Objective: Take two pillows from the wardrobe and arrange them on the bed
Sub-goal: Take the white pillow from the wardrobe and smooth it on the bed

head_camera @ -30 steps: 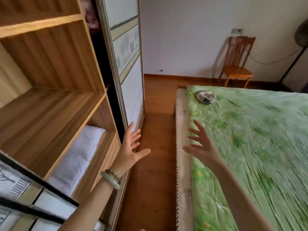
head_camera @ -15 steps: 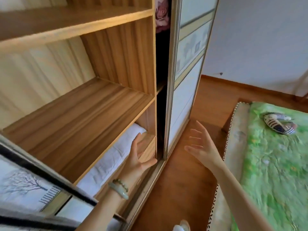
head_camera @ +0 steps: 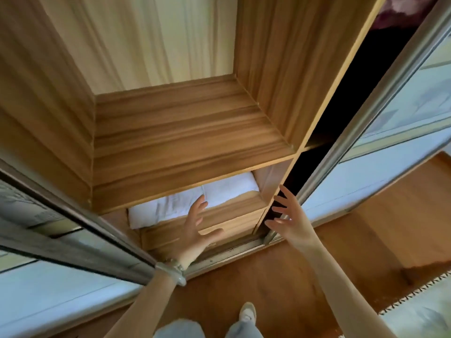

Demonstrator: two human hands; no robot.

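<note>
A: Where are the white fabric pillows (head_camera: 195,203)?

B: On the lowest visible shelf of the open wooden wardrobe (head_camera: 185,132), under the wide bare wooden shelf (head_camera: 185,152). Two lie end to end in one row, a seam between them. Long axis runs along the shelf's front edge, left end nearer the camera, right end toward the compartment's right wall.

A: Room to pull them out?

B: Only a low slot shows between the bare shelf's front edge and the wooden drawer front (head_camera: 214,223) below. The pillows' front strip is visible; the rest is hidden under the shelf. Grey-framed sliding doors stand on both sides: the left door (head_camera: 73,230) crosses the lower left, the right door (head_camera: 380,113) runs up the right, with a dark gap behind it. Brown wooden floor (head_camera: 268,284) in front is open.

A: Hands?

B: Left hand (head_camera: 195,230), pale bangle (head_camera: 174,272) at the wrist, fingers spread wide, holding nothing; fingertips reach the front edge of the pillow row near the seam, contact cannot be told. Right hand (head_camera: 290,220) also spread and empty, off the pillows' right end, in front of the compartment's right upright edge, near the right door's frame.
</note>
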